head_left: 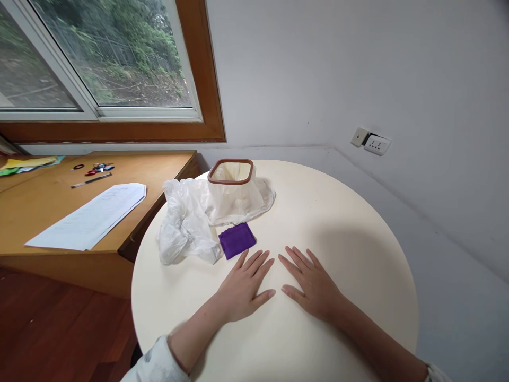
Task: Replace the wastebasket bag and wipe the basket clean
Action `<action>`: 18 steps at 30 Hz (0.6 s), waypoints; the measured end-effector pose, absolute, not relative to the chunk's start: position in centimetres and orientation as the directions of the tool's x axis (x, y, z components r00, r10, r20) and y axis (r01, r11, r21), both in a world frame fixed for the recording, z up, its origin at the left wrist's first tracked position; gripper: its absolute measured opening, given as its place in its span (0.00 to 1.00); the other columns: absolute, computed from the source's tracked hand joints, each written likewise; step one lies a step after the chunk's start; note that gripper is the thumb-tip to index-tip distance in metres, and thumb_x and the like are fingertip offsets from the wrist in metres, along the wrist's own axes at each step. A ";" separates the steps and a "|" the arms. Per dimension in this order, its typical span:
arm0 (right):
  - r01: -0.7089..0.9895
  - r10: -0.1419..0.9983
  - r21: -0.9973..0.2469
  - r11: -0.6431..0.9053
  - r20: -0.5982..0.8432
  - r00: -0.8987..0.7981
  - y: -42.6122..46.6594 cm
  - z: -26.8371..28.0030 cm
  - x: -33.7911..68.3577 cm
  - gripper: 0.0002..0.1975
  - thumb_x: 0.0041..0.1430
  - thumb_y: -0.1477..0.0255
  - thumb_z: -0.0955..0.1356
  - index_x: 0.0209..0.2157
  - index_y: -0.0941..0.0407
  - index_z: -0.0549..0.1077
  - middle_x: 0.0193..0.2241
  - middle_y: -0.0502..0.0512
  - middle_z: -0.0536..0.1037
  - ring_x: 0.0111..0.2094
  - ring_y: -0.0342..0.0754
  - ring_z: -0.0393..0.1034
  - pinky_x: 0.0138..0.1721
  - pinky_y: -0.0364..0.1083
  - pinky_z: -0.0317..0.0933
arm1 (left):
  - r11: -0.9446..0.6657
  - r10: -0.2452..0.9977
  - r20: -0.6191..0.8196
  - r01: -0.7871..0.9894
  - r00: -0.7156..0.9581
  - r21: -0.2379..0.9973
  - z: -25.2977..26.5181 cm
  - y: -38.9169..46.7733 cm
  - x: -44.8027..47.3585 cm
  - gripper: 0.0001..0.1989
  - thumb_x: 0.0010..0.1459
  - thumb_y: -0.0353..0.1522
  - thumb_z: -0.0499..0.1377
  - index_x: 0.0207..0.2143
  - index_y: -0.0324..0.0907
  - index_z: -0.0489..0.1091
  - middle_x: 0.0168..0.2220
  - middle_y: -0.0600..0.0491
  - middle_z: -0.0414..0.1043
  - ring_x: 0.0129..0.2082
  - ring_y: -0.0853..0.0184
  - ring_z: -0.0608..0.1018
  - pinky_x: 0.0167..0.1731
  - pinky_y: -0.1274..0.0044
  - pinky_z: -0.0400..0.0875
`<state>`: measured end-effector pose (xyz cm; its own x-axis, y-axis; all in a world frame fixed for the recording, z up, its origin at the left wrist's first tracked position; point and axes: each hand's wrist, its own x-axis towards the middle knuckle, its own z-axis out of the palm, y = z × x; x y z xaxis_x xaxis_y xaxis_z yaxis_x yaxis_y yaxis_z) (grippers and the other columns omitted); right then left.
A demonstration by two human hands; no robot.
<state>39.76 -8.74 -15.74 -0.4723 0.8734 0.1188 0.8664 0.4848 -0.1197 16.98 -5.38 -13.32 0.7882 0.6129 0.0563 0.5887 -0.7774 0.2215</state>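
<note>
Both hands lie flat on the round cream table (326,201), fingers spread and holding nothing. My left hand (246,286) is just in front of a purple folded cloth or pouch (237,240), its fingertips close to the near edge; whether they touch it I cannot tell. My right hand (312,286) rests a little to the right, apart from the left. Behind the purple piece stands a small bin with a brown rim (230,182), lined with a translucent white plastic bag (234,204) that spreads out around its base. A crumpled white plastic bag (185,233) lies to the left.
A wooden desk (159,164) adjoins the table on the left, bearing paper sheets (91,215), a pen (91,181) and small red and dark items (99,168). A window (119,53) is above the desk. The wall with a socket (377,144) borders the table's right side.
</note>
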 end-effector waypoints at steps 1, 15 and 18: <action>0.866 0.872 -0.118 0.486 0.124 -0.473 -8.7 -15.8 39.8 0.30 0.61 0.56 0.55 0.62 0.52 0.45 0.62 0.57 0.48 0.62 0.55 0.41 0.58 0.60 0.42 | -0.778 0.613 0.056 0.588 0.788 0.222 -13.3 -5.4 17.0 0.31 0.61 0.46 0.43 0.62 0.43 0.42 0.63 0.46 0.47 0.63 0.57 0.50 0.59 0.58 0.45; 0.869 0.878 -0.128 0.478 0.108 -0.467 -8.8 -15.6 39.7 0.30 0.61 0.56 0.54 0.62 0.52 0.46 0.62 0.56 0.48 0.62 0.54 0.41 0.59 0.60 0.41 | -0.780 0.612 0.066 0.587 0.788 0.216 -13.3 -5.4 16.9 0.30 0.61 0.46 0.43 0.62 0.43 0.43 0.62 0.46 0.49 0.62 0.58 0.51 0.59 0.58 0.45; 0.869 0.878 -0.131 0.478 0.114 -0.465 -8.8 -15.6 39.7 0.30 0.61 0.57 0.54 0.62 0.52 0.47 0.62 0.56 0.48 0.62 0.54 0.41 0.59 0.60 0.42 | -0.778 0.614 0.068 0.588 0.787 0.222 -13.4 -5.4 16.9 0.30 0.61 0.46 0.43 0.62 0.43 0.44 0.62 0.46 0.50 0.62 0.58 0.51 0.59 0.58 0.46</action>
